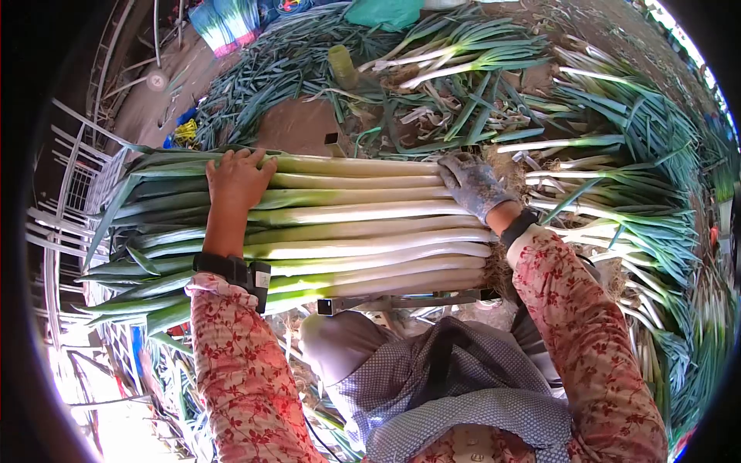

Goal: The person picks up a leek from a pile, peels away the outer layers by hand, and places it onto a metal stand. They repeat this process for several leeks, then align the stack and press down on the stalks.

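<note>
A row of long green onions point(370, 231) lies side by side across a metal stand point(401, 302), white stems and roots to the right, green leaves to the left. The bare left hand point(238, 179) lies on the upper stems where green begins, fingers slightly spread. The gloved right hand point(472, 184) drapes over the white ends near the roots; whether it grips cannot be told. Leaf tips reach a white wire rack point(73, 197), which blocks that side. Beyond the stand are a leaf heap point(255, 89), a yellowish-green container point(342, 67) and a green sheet point(384, 14). More onions point(656, 208) crowd the right. A black wrist device point(257, 285) bears a white label point(263, 278), its print too small to read.
</note>
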Tool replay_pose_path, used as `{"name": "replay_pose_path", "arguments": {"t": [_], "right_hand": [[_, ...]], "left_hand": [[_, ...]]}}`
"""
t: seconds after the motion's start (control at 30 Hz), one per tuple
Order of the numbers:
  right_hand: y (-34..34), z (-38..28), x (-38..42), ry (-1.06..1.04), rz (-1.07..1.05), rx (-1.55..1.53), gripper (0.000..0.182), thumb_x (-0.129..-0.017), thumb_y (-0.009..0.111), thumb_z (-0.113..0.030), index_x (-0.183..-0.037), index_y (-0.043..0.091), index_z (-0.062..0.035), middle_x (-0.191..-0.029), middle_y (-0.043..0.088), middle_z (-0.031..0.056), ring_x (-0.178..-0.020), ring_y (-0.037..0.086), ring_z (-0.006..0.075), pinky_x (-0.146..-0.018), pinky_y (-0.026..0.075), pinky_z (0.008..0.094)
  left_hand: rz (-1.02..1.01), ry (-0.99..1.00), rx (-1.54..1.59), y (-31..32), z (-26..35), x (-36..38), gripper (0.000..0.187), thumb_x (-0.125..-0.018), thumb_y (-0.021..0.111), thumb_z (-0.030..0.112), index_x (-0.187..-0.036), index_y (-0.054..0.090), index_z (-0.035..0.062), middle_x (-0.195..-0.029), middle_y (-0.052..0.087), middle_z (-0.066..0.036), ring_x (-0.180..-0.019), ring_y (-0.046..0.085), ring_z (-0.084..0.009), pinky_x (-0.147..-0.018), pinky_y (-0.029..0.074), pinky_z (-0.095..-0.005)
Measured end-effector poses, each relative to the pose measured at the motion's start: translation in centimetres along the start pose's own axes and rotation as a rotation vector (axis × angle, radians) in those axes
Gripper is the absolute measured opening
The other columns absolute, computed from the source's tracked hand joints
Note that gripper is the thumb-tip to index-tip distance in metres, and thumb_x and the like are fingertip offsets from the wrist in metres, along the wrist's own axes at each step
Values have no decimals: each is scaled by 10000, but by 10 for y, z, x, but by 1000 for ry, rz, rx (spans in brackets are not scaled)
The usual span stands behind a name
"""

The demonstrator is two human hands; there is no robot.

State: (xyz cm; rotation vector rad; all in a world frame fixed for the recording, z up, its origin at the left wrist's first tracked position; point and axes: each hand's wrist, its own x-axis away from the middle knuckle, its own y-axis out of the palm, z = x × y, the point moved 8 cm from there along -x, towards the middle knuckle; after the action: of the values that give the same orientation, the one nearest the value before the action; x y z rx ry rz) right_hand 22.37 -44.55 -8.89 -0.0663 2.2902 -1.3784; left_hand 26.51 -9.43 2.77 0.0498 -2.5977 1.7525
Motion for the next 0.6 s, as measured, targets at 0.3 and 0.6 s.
{"name": "replay_pose_path", "arguments": {"t": [0.3, 0.6], "right_hand": [[-1, -8, -3, 67, -115, 67, 258, -880, 504, -208, -1034, 579, -15, -990, 606, 218, -913, 580, 391, -800, 468, 472], [1, -12, -7, 75, -152, 122, 241, -866, 495, -238, -965, 587, -38, -964, 621, 210, -897, 595, 369, -802, 469, 475]], "left_hand": [[56, 8, 63, -5, 3, 2, 497, -893, 391, 521, -1176, 621, 184, -1241, 578, -51, -1205, 475, -223, -1021, 265, -489], [149, 49, 115, 6, 1, -5, 464, -890, 423, 499, -1092, 669, 162, -1159, 626, -73, -1148, 528, -232, -1062, 257, -483]]}}
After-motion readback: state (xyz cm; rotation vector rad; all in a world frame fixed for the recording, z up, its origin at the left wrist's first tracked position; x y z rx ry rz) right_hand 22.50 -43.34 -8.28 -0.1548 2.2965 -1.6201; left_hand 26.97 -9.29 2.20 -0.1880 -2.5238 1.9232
